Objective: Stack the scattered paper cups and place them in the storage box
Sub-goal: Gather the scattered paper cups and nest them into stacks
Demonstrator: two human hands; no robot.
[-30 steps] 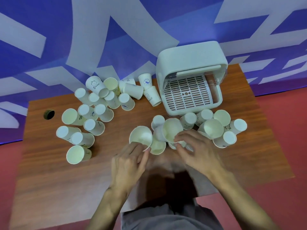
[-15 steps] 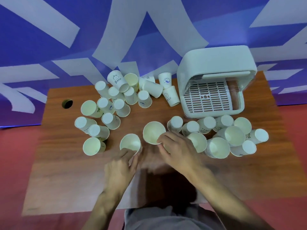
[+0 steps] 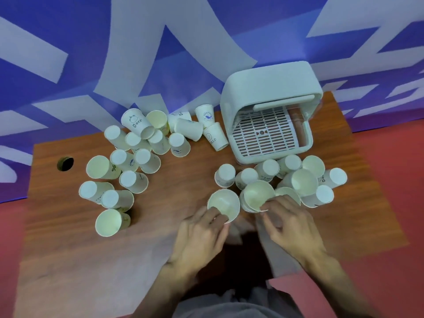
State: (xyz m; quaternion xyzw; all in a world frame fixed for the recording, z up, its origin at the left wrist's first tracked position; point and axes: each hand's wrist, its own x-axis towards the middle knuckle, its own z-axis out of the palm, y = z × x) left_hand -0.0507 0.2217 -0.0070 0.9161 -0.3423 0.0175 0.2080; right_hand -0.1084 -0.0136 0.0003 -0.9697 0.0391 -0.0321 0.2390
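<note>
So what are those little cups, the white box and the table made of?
The cups look like thin matte paper, with rolled rims and printed drawings. The storage box seems to be smooth, satin moulded plastic, with rounded corners and a slotted grid floor. The table shows a brown wood grain, possibly laminate rather than solid wood.

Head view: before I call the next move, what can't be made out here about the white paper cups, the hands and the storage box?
- Left hand: fingers cover the near rim of the open white paper cup; grip unclear.
- Right hand: blurred; whether its cup is a nested stack can't be told.
- White plastic storage box: its hood hides the back of the slotted tray.
- Cup prints: mostly too small to read.
</note>
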